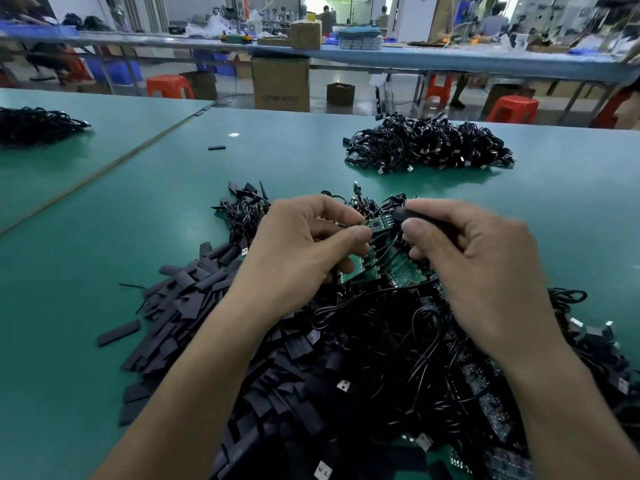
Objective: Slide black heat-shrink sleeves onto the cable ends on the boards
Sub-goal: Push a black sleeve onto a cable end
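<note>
Head view shows our black heat-shrink sleeve [414,216] pinched between thumb and forefinger of the right hand [485,268]. Its end points toward nine o'clock at the small green board [379,224], which our left hand [304,247] pinches by its edge. We judge the two are lined up for sliding (whether they touch, we cannot tell). Loose sleeves [187,306] lie heaped at eight o'clock within easy reach, the tangle of cabled boards [381,341] sits beneath the hands, and a coiled heap [429,143] at one o'clock, well apart, is probably finished work.
</note>
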Tool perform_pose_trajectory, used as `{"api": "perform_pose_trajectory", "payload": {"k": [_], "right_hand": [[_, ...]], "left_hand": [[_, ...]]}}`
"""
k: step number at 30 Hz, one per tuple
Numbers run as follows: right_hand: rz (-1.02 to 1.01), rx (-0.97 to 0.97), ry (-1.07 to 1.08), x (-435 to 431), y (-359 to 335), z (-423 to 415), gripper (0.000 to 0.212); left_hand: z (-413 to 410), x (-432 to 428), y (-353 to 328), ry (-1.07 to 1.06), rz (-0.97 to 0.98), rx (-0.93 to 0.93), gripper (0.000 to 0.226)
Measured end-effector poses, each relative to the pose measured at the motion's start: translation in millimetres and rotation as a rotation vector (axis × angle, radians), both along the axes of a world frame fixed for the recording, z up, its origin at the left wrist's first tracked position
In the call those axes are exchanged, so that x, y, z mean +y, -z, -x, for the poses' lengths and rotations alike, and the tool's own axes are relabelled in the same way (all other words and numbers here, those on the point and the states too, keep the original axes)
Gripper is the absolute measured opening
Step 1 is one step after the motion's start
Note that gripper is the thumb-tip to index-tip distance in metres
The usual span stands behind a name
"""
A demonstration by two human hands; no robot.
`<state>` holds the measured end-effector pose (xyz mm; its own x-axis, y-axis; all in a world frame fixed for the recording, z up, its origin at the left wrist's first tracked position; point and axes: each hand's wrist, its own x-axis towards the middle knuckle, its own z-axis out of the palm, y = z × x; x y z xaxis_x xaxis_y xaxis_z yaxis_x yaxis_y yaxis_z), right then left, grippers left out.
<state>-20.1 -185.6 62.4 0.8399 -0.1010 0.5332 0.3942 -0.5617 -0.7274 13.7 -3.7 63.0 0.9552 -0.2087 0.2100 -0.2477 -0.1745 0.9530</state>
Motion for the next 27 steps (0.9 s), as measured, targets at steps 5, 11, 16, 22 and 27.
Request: {"api": "perform_pose_trajectory", "payload": {"k": [5, 11, 16, 22, 27], "right_hand": [[0.017, -0.046, 0.040, -2.4, 1.7, -1.5, 0.022], [0.076, -0.094, 0.065, -2.4, 1.5, -0.9, 0.020], [0.156, -0.127, 0.071, 0.5, 1.5, -0.6, 0.017], [0.194, -0.153, 0.060, 2.0, 0.3, -0.2, 0.022], [0.233, -0.128, 0.031, -2.6, -0.3, -1.4, 0.025]], "left_hand": [[-0.6, 1.5, 1.4, -0.024, 0.010, -0.029, 0.005], [-1.1, 0.5, 1.9, -0.027, 0.021, -0.023, 0.004], [0.6, -1.6, 0.7, -0.034, 0.013, -0.033, 0.004], [1.9, -0.6, -2.1, -0.012, -0.006, -0.036, 0.003], [0.2, 1.2, 0.8, 0.008, 0.013, -0.040, 0.004]]}}
